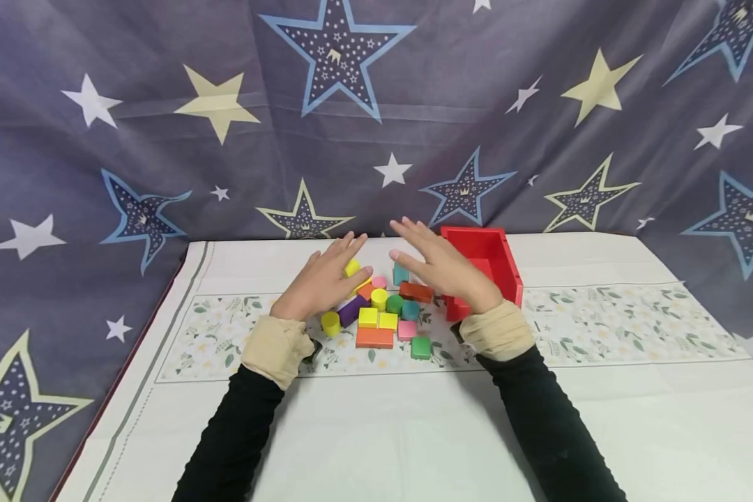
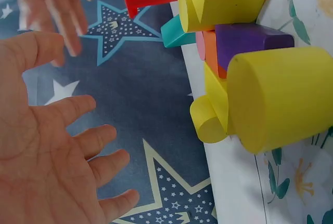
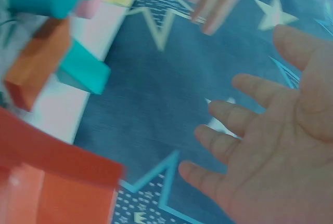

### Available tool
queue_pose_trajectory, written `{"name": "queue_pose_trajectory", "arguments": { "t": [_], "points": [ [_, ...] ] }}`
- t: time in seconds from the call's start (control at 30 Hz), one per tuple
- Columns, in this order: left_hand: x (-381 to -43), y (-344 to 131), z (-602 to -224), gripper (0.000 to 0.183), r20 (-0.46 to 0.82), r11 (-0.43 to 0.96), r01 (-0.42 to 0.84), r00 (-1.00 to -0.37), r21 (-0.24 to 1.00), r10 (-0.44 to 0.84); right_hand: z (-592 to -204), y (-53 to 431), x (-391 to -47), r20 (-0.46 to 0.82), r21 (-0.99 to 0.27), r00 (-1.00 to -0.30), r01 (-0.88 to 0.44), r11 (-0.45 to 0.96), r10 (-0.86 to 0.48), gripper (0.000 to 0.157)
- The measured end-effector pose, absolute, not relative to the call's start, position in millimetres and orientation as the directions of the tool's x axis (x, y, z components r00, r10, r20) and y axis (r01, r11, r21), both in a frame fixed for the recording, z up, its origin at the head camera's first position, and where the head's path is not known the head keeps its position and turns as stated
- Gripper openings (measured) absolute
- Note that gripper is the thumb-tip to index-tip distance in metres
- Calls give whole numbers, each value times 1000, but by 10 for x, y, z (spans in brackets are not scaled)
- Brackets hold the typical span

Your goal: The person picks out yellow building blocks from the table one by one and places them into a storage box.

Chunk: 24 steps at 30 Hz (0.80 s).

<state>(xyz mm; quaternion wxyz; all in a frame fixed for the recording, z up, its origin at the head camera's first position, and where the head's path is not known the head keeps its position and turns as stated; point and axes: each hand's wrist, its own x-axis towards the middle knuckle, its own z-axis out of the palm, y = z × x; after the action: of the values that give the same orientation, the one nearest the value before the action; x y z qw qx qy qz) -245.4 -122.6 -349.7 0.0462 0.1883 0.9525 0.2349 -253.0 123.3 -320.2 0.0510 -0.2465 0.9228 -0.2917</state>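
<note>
Both hands are raised over a group of coloured blocks, fingers spread and nothing held. My left hand is above the left side of the group, nearest a yellow cylinder and a purple block. My right hand hovers on the other side, between the blocks and a red box, partly covering the box. Among the blocks lie an orange block, a green block, a pink block and a teal block. Some blocks at the back are hidden behind the left hand.
A white tablecloth with a floral strip covers the table. Behind it hangs a dark cloth printed with stars. The red box stands at the right of the blocks, its open top facing up.
</note>
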Motion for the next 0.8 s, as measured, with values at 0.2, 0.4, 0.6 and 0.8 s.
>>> {"name": "queue_pose_trajectory", "arguments": {
  "t": [0.2,0.4,0.6,0.8],
  "points": [
    [-2439,-1240,-3466,71,-5,803,334,-922,493,387,-2992,1398,-2442,185,-709,-878,-430,559,-441,66],
    [-2404,-1260,-3430,72,28,763,352,-915,542,402,-2757,1545,-2402,339,-751,-872,-477,457,-354,58],
    [-2357,-1216,-3388,70,42,749,348,-918,564,395,-2542,1760,-2416,329,-778,-890,-445,443,-315,53],
    [-2289,-1143,-3303,68,55,740,367,-910,563,410,-2441,2029,-2401,239,-771,-915,-382,510,-324,51]
  ]
}}
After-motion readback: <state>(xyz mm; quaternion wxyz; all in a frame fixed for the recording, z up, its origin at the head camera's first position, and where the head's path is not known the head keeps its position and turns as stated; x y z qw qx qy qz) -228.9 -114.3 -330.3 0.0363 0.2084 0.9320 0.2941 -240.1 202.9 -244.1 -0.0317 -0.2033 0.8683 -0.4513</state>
